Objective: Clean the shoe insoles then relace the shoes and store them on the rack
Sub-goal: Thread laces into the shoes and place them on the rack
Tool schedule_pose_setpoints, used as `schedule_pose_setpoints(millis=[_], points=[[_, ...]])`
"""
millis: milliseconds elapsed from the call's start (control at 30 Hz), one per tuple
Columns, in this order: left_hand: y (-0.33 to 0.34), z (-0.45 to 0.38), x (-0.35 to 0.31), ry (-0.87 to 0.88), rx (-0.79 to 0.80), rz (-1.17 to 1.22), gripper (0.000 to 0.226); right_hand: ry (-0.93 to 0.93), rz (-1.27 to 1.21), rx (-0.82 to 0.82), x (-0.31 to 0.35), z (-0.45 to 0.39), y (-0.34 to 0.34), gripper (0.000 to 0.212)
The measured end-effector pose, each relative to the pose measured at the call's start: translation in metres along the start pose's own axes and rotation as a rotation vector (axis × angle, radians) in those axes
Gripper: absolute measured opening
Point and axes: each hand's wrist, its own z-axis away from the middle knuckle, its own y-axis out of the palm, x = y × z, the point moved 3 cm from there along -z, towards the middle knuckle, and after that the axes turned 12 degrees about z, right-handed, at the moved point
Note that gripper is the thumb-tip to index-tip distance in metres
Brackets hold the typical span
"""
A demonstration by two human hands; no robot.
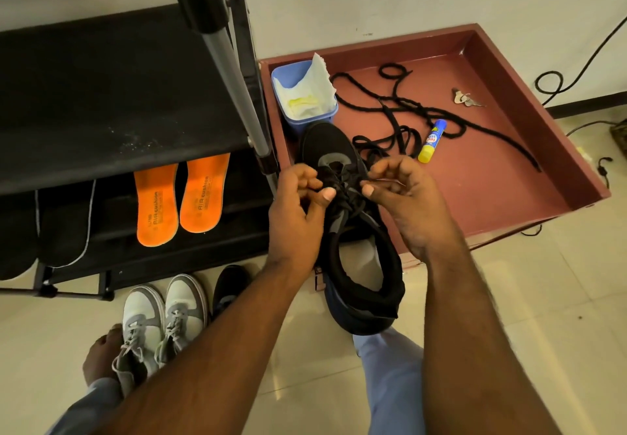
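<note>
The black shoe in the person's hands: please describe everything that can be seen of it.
The black shoe is a sports shoe with a fabric-like upper, grey patches at the tongue and side, and a padded collar. Its toe points away from the person and lies over the edge of the red-brown tray; its heel is near the person's knee. The opening shows a pale inside. The left hand and right hand both pinch its black lace over the eyelets.

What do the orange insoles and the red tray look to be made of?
Orange insoles: likely foam with a matte fabric top, judging by the printed "AIR cushion" lettering and soft edges. Red tray: looks like painted wood or board; flat straight walls, slight gloss.
</note>
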Motion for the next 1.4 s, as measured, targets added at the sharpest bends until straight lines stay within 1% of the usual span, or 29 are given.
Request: schedule_pose_setpoints(millis=[100, 300, 400, 467, 533, 600, 667, 733, 800, 867, 933, 967, 1067, 1200, 1267, 1333, 1400], points=[[-0.003, 0.004, 0.0, 0.092, 0.084, -0.042, 0.022, -0.048, 0.011, 0.117, 0.002, 0.003, -0.001, 0.022], [-0.001, -0.007, -0.005, 0.033, 0.151, -0.022, 0.024, -0.091, 0.15, 0.13, 0.001, -0.002, 0.002, 0.017], [0.001, -0.013, -0.006, 0.021, 0.234, -0.123, 0.021, -0.082, 0.169, 0.141, -0.003, -0.004, 0.003, 0.017], [0.003, -0.017, -0.007, 0.015, 0.315, -0.231, 0.019, -0.056, 0.191, 0.148, -0.004, -0.004, 0.005, 0.011], [0.002, -0.02, -0.011, -0.084, 0.416, -0.264, 0.018, -0.028, 0.192, 0.135, -0.006, -0.004, 0.005, 0.013], [-0.004, -0.02, -0.014, -0.193, 0.468, -0.167, 0.02, -0.009, 0.164, 0.105, -0.005, -0.002, 0.004, 0.015], [-0.012, -0.019, -0.015, -0.214, 0.402, -0.031, 0.019, -0.007, 0.138, 0.079, -0.003, -0.002, 0.003, 0.015], [-0.015, -0.014, -0.014, -0.203, 0.334, 0.065, 0.017, -0.009, 0.105, 0.094, -0.002, -0.001, 0.001, 0.014], [-0.015, -0.009, -0.007, -0.162, 0.308, 0.071, 0.027, -0.008, 0.047, 0.125, 0.0, 0.0, 0.0, 0.017], [-0.012, -0.008, -0.003, -0.106, 0.271, 0.019, 0.033, -0.018, 0.037, 0.125, 0.001, 0.0, 0.0, 0.017], [-0.007, -0.009, -0.004, -0.06, 0.212, -0.011, 0.029, -0.024, 0.054, 0.116, 0.0, -0.001, 0.0, 0.016], [-0.006, -0.01, -0.004, -0.064, 0.17, 0.003, 0.024, -0.019, 0.056, 0.119, 0.0, -0.001, 0.001, 0.016], [-0.003, -0.009, -0.006, -0.14, 0.08, 0.082, 0.015, -0.005, 0.062, 0.116, -0.002, -0.003, 0.003, 0.019], [-0.006, -0.002, -0.004, -0.148, 0.057, 0.094, 0.012, -0.011, 0.069, 0.096, -0.003, -0.004, 0.003, 0.018], [-0.006, -0.002, -0.002, -0.139, 0.091, 0.094, 0.017, -0.015, 0.059, 0.113, -0.002, -0.003, 0.002, 0.019], [-0.005, -0.003, -0.001, -0.114, 0.119, 0.043, 0.024, -0.027, 0.079, 0.107, 0.001, -0.001, 0.002, 0.019], [-0.004, -0.004, -0.002, -0.107, 0.096, 0.039, 0.023, -0.031, 0.095, 0.067, 0.002, -0.002, 0.002, 0.019]])
